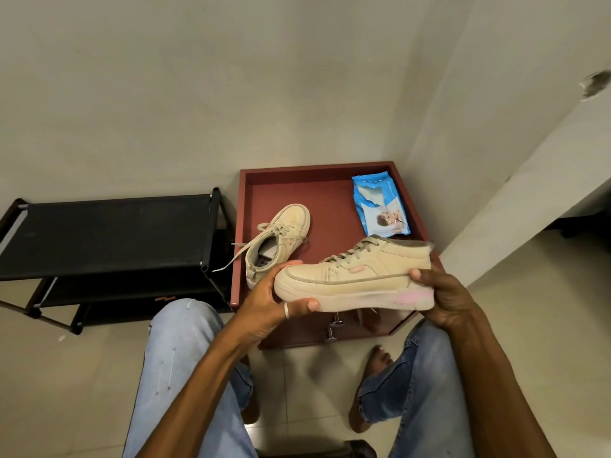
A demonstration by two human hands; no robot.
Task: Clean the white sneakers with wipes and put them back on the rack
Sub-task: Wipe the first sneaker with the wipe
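Currently held above the red surface (317, 168): one white sneaker (357, 276), likely light, stiff-soled and soft-sided, left hand (274, 302) wrapped round its toe, right hand (443, 299) round its heel; second sneaker (281, 239) at 10 o'clock, wipes pack (380, 206) at 12 o'clock.

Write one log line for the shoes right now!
left hand grips held sneaker toe | right hand grips heel | other sneaker, wipes pack on cabinet

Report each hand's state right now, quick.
Left hand: closed, holding the sneaker by its toe end.
Right hand: closed, holding the same sneaker by its heel end.
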